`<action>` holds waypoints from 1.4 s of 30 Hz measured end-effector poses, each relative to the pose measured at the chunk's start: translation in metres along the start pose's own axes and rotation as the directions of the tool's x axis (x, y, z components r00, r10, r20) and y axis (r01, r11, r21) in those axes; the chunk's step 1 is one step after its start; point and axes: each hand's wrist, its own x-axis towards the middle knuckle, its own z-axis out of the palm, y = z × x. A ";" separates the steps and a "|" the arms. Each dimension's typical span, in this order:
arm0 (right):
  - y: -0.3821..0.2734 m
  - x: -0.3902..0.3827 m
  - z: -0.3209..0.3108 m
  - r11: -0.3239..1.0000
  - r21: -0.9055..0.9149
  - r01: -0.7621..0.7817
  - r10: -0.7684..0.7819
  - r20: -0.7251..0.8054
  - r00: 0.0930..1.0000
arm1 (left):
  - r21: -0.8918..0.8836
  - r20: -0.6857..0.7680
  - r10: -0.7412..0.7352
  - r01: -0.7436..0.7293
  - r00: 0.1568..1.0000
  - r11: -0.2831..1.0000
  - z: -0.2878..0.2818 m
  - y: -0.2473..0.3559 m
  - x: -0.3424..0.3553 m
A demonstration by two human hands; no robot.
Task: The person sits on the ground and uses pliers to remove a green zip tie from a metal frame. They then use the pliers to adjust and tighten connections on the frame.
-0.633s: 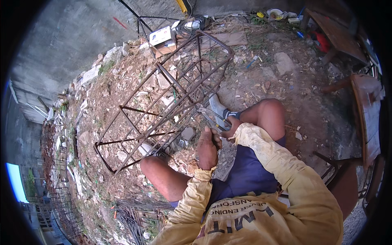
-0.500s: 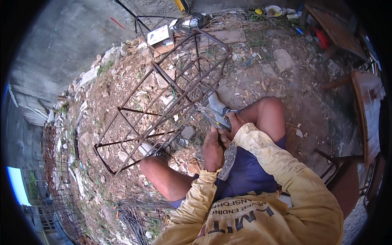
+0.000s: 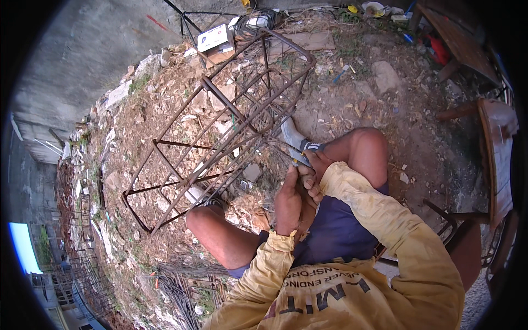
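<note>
A rusty rebar cage (image 3: 204,137) of long bars with bent stirrups lies across the ground between my legs. Pliers (image 3: 298,157) with grey and yellow handles are in my right hand (image 3: 315,169), near the cage's close end. Its fingers are wrapped round the handles, and the tool's tip is hard to make out against the bars. Just below and to the left, my left hand (image 3: 289,202) is closed, thumb up, its fingertips close to the right hand. Whatever it pinches is hidden or too thin to name.
Cut rods (image 3: 184,294) lie in a bundle at lower left. A white box (image 3: 213,38) and coiled black cable (image 3: 264,21) sit beyond the cage. Wooden benches (image 3: 459,47) and a table (image 3: 495,159) stand right. Stones and rubble cover the ground; a concrete wall (image 3: 88,60) rises left.
The pliers have turned and drawn in, with less of their length showing. Both hands have come closer together. The view has shifted slightly; the cage lies as before.
</note>
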 end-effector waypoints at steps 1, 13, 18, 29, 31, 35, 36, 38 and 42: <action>0.001 0.011 -0.005 0.902 0.362 -0.237 0.185 0.173 0.967 | -0.028 0.015 -0.025 0.026 1.000 0.999 -0.001 0.000 0.002; 0.058 0.053 0.007 0.482 0.697 -0.532 -0.443 0.717 0.538 | 0.515 0.059 0.173 -0.179 0.983 0.838 -0.007 -0.003 0.013; 0.006 0.015 0.004 0.291 0.591 -0.752 -0.446 0.779 0.440 | 0.872 -0.008 0.712 -0.343 0.702 0.348 -0.062 0.025 0.018; 0.016 0.014 0.035 0.534 0.673 -0.512 -0.173 0.680 0.713 | 0.908 0.038 0.573 0.211 0.819 -0.363 -0.112 0.077 0.065; 0.073 0.042 0.058 0.662 0.674 -0.328 -0.195 0.577 0.793 | 0.881 0.014 0.533 0.241 0.846 -0.406 -0.108 0.079 0.072; 0.111 0.074 0.089 0.973 0.183 0.140 -0.168 0.144 0.975 | 0.873 -0.021 0.592 0.303 0.805 -0.382 -0.132 0.079 0.083; 0.108 0.075 0.091 0.984 0.100 0.145 -0.146 0.008 0.989 | 0.882 -0.022 0.648 0.321 0.761 -0.346 -0.131 0.077 0.086; 0.105 0.068 0.094 0.915 -0.165 0.370 -0.405 -0.380 0.832 | 0.874 -0.069 0.645 0.357 0.761 -0.329 -0.128 0.067 0.085; 0.069 0.061 0.065 0.908 0.405 0.112 0.011 -0.289 0.957 | 0.981 -0.117 0.327 0.057 0.938 0.187 -0.129 0.048 0.087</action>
